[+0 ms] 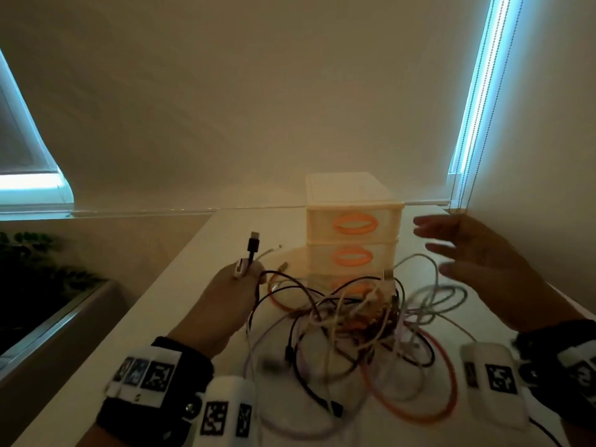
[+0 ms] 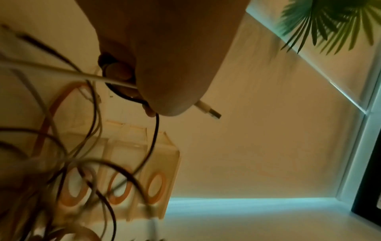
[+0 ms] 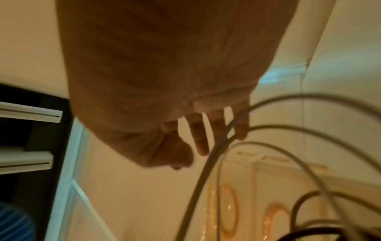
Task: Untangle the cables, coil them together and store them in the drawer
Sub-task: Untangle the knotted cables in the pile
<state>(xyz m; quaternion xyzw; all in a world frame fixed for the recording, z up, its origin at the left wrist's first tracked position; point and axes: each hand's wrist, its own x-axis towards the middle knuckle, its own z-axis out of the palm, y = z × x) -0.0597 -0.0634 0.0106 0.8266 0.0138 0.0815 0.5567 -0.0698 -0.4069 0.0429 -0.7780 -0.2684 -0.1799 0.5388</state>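
Head view: left hand (image 1: 222,304) lifted over the table (image 1: 96,366), its grip closed round several cable ends, with a black plug (image 1: 253,243) and a white plug (image 1: 241,269) sticking up past the fingers. Probably gathering the ends in one fist so the lengths can be pulled free. Left wrist view confirms it: fingers curled on a white cable (image 2: 62,73) and a black cable (image 2: 155,130), white plug poking out the far side. Right hand (image 1: 477,266) hovers spread wide, holding nothing; a grey loop (image 3: 218,146) crosses in front of its fingertips, contact unclear through blur. Main tangle of cables (image 1: 361,321) sits on the table between the hands, just in front of the drawer unit (image 1: 353,233); all three drawers look closed. Untangling barely begun, judging by the knot.
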